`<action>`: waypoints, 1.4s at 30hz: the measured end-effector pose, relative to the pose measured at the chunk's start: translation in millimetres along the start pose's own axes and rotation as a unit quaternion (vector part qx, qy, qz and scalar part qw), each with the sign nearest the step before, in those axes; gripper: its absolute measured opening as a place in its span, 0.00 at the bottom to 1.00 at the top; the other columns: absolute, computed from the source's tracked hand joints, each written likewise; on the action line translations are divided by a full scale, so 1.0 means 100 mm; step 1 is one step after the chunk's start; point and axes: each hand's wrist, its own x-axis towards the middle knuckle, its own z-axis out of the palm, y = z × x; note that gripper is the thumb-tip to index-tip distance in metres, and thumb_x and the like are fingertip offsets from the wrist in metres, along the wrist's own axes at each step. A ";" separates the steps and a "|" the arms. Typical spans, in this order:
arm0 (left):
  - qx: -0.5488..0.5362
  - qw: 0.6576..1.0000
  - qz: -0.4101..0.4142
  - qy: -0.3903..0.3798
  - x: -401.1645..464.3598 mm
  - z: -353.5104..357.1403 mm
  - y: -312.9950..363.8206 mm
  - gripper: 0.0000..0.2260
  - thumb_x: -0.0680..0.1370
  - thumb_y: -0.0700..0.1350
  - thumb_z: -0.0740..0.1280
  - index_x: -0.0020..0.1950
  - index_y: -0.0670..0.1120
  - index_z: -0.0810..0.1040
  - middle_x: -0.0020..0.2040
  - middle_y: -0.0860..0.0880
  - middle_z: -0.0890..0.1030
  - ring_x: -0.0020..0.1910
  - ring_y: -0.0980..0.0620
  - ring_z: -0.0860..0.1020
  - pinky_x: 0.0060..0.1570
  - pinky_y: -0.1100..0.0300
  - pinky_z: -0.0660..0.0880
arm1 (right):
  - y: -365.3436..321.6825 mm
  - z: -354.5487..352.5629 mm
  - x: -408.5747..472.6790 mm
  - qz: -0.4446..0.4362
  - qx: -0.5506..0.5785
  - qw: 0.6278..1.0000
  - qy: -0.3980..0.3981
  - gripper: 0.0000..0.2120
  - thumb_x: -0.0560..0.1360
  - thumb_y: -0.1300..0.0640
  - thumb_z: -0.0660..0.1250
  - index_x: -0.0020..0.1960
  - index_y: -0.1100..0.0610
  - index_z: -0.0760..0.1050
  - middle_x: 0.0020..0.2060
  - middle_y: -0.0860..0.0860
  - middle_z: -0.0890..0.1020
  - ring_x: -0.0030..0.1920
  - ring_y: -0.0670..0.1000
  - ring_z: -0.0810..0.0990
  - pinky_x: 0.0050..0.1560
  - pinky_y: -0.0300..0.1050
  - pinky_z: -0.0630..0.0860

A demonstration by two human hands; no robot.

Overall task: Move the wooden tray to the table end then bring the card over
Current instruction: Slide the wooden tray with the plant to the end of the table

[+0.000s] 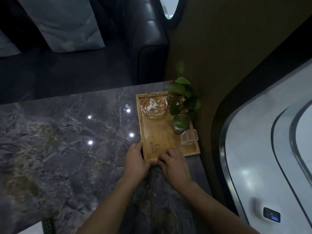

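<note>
Marble-patterned dark grey table (59, 141) filled the left of the view. The left hand (135, 160) gripped the rectangular light wooden tray (157, 132) at its seven o'clock corner, fingers curled over the rim. The right hand (173, 163) clasped the same near edge at six o'clock. The tray sat at the table's right end by the wall. At its twelve o'clock stood a round clear glass ashtray (154, 105), at two o'clock a leafy green potted plant (183, 102), at four o'clock a small clear plastic box (189, 136).
</note>
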 end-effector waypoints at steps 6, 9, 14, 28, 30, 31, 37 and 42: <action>0.019 1.000 0.012 -0.010 0.00 0.02 0.00 0.35 0.57 0.48 0.84 0.62 0.49 0.79 0.49 0.53 0.76 0.48 0.51 0.79 0.52 0.54 0.79 | 0.07 -0.01 0.05 0.003 0.006 1.000 -0.010 0.03 0.71 0.57 0.71 0.43 0.52 0.77 0.41 0.51 0.77 0.45 0.54 0.75 0.45 0.51 0.75; 0.023 1.000 0.009 -0.017 -0.01 0.05 0.00 0.34 0.57 0.49 0.84 0.61 0.50 0.79 0.48 0.53 0.76 0.46 0.51 0.80 0.50 0.50 0.81 | 0.13 -0.02 0.04 0.002 0.011 1.000 -0.013 0.03 0.71 0.57 0.70 0.43 0.52 0.76 0.41 0.50 0.77 0.45 0.53 0.75 0.46 0.51 0.74; 0.016 1.000 0.012 -0.024 -0.01 0.08 -0.01 0.32 0.57 0.48 0.83 0.60 0.51 0.79 0.48 0.53 0.77 0.45 0.51 0.80 0.49 0.50 0.81 | 0.19 -0.03 0.03 0.005 0.028 1.000 -0.012 0.04 0.71 0.57 0.70 0.42 0.52 0.75 0.41 0.49 0.77 0.45 0.51 0.74 0.47 0.49 0.73; -0.013 0.999 0.010 -0.043 0.00 0.04 -0.02 0.31 0.59 0.43 0.84 0.60 0.50 0.80 0.47 0.55 0.76 0.43 0.55 0.80 0.44 0.64 0.79 | 0.18 -0.03 0.04 0.016 0.038 0.999 -0.027 0.06 0.71 0.58 0.69 0.40 0.51 0.73 0.40 0.48 0.75 0.45 0.50 0.72 0.49 0.49 0.72; -0.013 0.999 0.010 -0.044 -0.01 0.04 -0.01 0.32 0.59 0.43 0.84 0.61 0.50 0.79 0.47 0.55 0.76 0.42 0.57 0.79 0.41 0.71 0.73 | 0.18 -0.03 0.04 0.020 0.038 0.999 -0.028 0.06 0.71 0.58 0.69 0.39 0.51 0.73 0.40 0.48 0.75 0.45 0.50 0.72 0.48 0.49 0.72; -0.011 0.999 0.010 -0.044 -0.01 0.04 -0.01 0.32 0.59 0.43 0.84 0.61 0.50 0.79 0.47 0.55 0.76 0.42 0.57 0.79 0.41 0.72 0.72 | 0.18 -0.03 0.05 0.020 0.036 0.999 -0.027 0.06 0.71 0.58 0.69 0.39 0.51 0.73 0.40 0.48 0.75 0.45 0.50 0.73 0.48 0.49 0.72; -0.005 0.999 0.009 -0.034 -0.04 0.04 0.01 0.32 0.59 0.43 0.83 0.62 0.49 0.79 0.49 0.53 0.77 0.46 0.54 0.79 0.48 0.60 0.79 | 0.20 0.00 0.04 0.019 0.029 0.999 -0.022 0.07 0.71 0.58 0.70 0.39 0.50 0.72 0.39 0.47 0.75 0.44 0.49 0.72 0.47 0.47 0.70; -0.010 1.000 0.010 -0.025 -0.10 0.04 0.02 0.31 0.62 0.46 0.82 0.63 0.51 0.77 0.49 0.53 0.77 0.48 0.53 0.79 0.51 0.55 0.80 | 0.19 -0.03 0.04 0.015 0.002 0.999 -0.033 0.06 0.72 0.57 0.69 0.38 0.50 0.73 0.39 0.47 0.76 0.44 0.50 0.72 0.47 0.47 0.71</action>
